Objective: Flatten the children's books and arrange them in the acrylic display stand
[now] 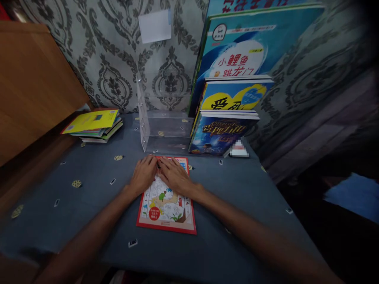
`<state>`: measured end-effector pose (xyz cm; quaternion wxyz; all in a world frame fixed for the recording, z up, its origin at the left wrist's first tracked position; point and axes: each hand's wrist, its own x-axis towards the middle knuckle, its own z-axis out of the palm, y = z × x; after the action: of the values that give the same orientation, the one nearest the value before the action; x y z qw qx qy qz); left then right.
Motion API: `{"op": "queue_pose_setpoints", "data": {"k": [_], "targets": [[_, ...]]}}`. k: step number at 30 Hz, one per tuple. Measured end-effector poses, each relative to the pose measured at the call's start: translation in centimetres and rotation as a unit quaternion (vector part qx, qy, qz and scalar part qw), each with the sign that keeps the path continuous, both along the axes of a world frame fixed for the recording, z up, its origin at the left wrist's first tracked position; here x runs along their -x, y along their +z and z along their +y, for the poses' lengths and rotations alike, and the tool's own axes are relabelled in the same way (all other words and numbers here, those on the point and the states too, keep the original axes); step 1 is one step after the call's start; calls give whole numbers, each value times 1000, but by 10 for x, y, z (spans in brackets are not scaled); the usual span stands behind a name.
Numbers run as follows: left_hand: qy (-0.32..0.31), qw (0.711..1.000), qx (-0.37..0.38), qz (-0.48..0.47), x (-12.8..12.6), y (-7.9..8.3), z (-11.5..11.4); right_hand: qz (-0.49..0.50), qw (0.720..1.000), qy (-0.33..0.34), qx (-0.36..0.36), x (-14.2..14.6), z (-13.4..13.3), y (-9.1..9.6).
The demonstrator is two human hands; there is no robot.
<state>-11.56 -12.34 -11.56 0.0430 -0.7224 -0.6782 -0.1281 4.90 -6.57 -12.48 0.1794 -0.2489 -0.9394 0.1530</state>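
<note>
A red-bordered children's book (166,201) with a cartoon cover lies flat on the table in front of me. My left hand (145,171) rests over its upper left edge, fingers stretched forward. Across the upper middle of the cover lies my right hand (174,173), palm down with its fingers extended. The two hands meet near the top of the book and hide part of its title. Just beyond them stands a clear acrylic tiered rack (166,132), its right side filled with upright books.
The rack holds a dark blue book (220,134), a yellow-and-blue book (237,96) and a tall teal book (237,47). A stack of thin books (94,122) lies at the back left beside a wooden panel (32,86). A patterned cloth (89,213) covers the table.
</note>
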Motion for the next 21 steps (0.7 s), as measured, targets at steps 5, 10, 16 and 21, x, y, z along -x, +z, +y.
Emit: {"op": "queue_pose_setpoints", "data": {"k": [5, 10, 16, 21], "targets": [[-9, 1000, 9, 14, 0, 3, -1, 7, 1000, 12, 12, -12, 7, -9], [-17, 1000, 12, 7, 2, 1, -2, 11, 999, -41, 24, -45, 17, -11], [-15, 1000, 24, 14, 4, -4, -1, 35, 996, -72, 41, -70, 22, -16], [-11, 1000, 14, -1, 5, -4, -1, 51, 994, -71, 61, -69, 24, -17]]}}
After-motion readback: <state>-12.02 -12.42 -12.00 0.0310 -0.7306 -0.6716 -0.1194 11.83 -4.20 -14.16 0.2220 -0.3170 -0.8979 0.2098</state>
